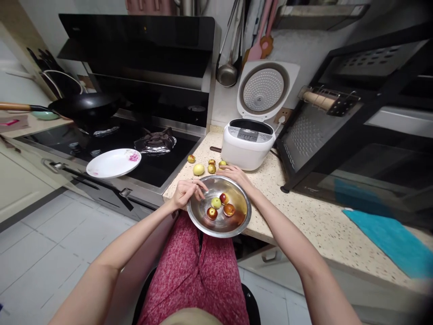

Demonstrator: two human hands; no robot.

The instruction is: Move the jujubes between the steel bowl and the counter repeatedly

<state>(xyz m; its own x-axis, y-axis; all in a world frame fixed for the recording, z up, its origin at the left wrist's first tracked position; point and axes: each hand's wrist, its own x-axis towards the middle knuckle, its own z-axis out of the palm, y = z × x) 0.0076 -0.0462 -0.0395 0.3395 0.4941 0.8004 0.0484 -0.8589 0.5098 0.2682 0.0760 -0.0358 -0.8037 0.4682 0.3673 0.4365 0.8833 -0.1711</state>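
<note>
A shiny metal bowl (244,215) sits at the counter's front edge, jutting out above my lap. In it lie several jujubes (229,210), mostly red-brown, one of them green. My left hand (188,191) is at the bowl's left rim, its fingers apart and hanging over the inside. Past the far rim, my right hand (237,175) reaches with fingers stretched out beside the loose fruit on the counter. Among that fruit are a pale green jujube (199,169) and a brownish jujube (211,168). The right fingertips partly cover what lies under them.
Behind the fruit stands a white rice cooker (248,146) with its lid raised. A flowered white plate (111,163) rests at the edge of the gas stove (162,169), below a wok (84,106). To the right are a black oven (365,158) and a teal cloth (389,241).
</note>
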